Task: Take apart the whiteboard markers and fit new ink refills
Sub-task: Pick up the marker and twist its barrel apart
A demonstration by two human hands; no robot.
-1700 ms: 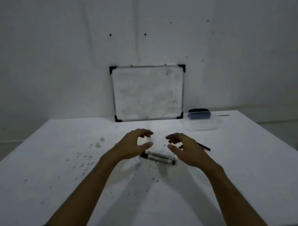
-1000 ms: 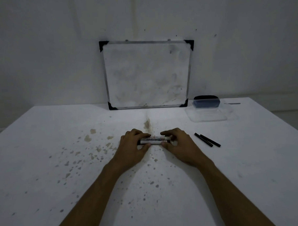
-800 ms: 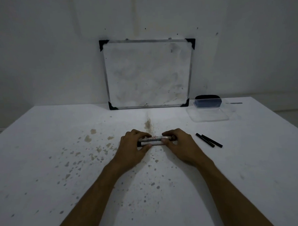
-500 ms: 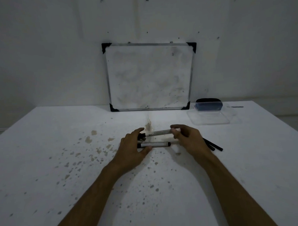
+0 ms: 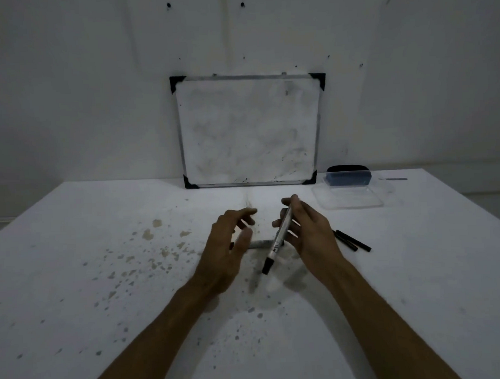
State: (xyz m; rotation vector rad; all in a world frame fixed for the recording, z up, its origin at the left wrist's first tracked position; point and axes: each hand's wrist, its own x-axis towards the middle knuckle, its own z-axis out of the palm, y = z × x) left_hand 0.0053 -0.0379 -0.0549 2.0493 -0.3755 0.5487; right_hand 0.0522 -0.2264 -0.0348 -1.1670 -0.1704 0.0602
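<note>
My right hand (image 5: 311, 232) grips a white whiteboard marker (image 5: 277, 242) above the table, tilted with its black cap pointing down and toward me. My left hand (image 5: 228, 247) hovers just left of it, fingers spread and blurred, holding nothing. A second white marker (image 5: 259, 244) lies flat on the white table (image 5: 75, 283) between my hands, partly hidden behind the held marker and my left hand. Two thin black ink refills (image 5: 351, 240) lie side by side on the table just right of my right hand.
A small whiteboard (image 5: 249, 129) leans on the wall at the table's far edge. Right of it stands a clear plastic tray (image 5: 349, 198) with a dark blue eraser (image 5: 348, 175) at its back. Brownish stains speckle the table's left and middle.
My right hand has lifted one marker off the table and swung it from level to steeply tilted, cap down. My left hand has let go and opened. The other marker stays on the table.
</note>
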